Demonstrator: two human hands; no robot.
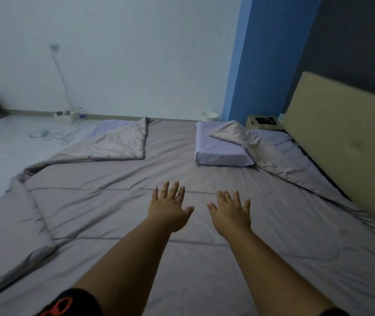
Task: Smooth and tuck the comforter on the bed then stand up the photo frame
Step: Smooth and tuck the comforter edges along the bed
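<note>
A grey quilted comforter point(113, 213) covers the bed. Its far left corner point(122, 142) is folded back on itself, its left edge is bunched into a roll, and its right edge lies rumpled along the headboard. My left hand point(170, 208) and my right hand point(229, 213) are stretched out side by side over the middle of the comforter, palms down, fingers spread, holding nothing. A lilac pillow point(218, 149) lies at the far right, partly under a flap of comforter. On the bedside table point(264, 122) lies a flat dark object that may be the photo frame.
A beige padded headboard point(341, 137) runs along the right side. On the floor at the far left lie a power strip with a white box point(67, 115) and coiled cables point(51, 135). A white bin point(209, 116) stands behind the bed.
</note>
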